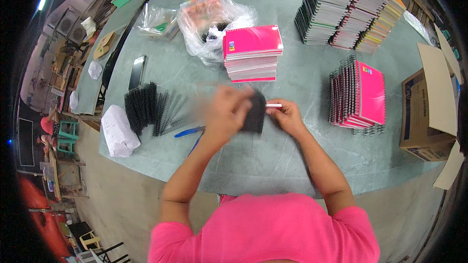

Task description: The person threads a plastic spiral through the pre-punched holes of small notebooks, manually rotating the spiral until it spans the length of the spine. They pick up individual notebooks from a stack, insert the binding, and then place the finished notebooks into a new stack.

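My right hand (288,118) grips a notebook at its edge, where a strip of white pages and pink cover (274,106) shows between thumb and fingers. A dark, blurred face (254,114), perhaps the notebook's back cover, stands to its left. My left hand (226,109) is at the left side of that dark face, its fingers smeared by motion; whether it holds anything is unclear. Left of it lie loose black spiral coils (141,104), some piled and some fanned out. A blue-handled tool (189,132) lies partly under my left forearm.
Ahead is a stack of pink notebooks (252,51), beside a clear plastic bag (195,22). Coil-bound pink notebooks (370,92) stand at right, near an open carton (414,112). Taller notebook stacks (331,9) rise behind. A phone (138,72) and white roll (118,131) lie left.
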A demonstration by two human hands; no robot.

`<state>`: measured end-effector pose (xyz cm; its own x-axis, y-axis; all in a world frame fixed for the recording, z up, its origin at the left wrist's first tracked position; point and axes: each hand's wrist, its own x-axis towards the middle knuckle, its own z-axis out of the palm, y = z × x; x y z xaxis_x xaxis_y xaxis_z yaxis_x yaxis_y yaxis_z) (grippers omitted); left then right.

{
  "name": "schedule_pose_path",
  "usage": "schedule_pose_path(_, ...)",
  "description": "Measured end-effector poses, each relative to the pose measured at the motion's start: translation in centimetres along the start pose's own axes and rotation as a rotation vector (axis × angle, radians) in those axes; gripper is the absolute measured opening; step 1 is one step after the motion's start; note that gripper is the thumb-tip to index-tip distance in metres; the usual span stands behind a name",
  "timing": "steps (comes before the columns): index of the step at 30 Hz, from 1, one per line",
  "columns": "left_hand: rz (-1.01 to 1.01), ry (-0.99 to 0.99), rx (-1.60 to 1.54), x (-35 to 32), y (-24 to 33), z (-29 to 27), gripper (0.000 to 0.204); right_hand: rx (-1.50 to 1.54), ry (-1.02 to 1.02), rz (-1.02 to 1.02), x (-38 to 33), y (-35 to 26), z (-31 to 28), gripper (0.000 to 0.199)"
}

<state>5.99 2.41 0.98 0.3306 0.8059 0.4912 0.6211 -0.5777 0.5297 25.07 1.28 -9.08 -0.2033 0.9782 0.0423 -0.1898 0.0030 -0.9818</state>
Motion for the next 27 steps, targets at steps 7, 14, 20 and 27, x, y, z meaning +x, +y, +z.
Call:
schedule_pose_path(7, -0.072, 0.108, -0.061, 0.7, 0.8, 0.6, 0.03, -0.128, -0.054, -0.165, 0.0, 1.0, -0.3, 0.023)
schedule_pose_path(14, -0.088, 0.273, -0.094, 2.2, 2.4, -0.9, 0.029, -0.007, 0.084, 0.027, 0.6, 0.5, -0.6, 0.023)
schedule_pose_path(20, -0.054, 0.1, -0.072, 0.5, 1.5, 1.2, 0.028, -0.156, 0.047, -0.116, 0.2, -0.2, -0.1, 0.023)
schedule_pose_path(27, -0.004, 0.163, 0.017, 0.7, 1.0, 1.3, 0.028, -0.092, 0.059, 0.013, 0.7, 0.3, -0.8, 0.019)
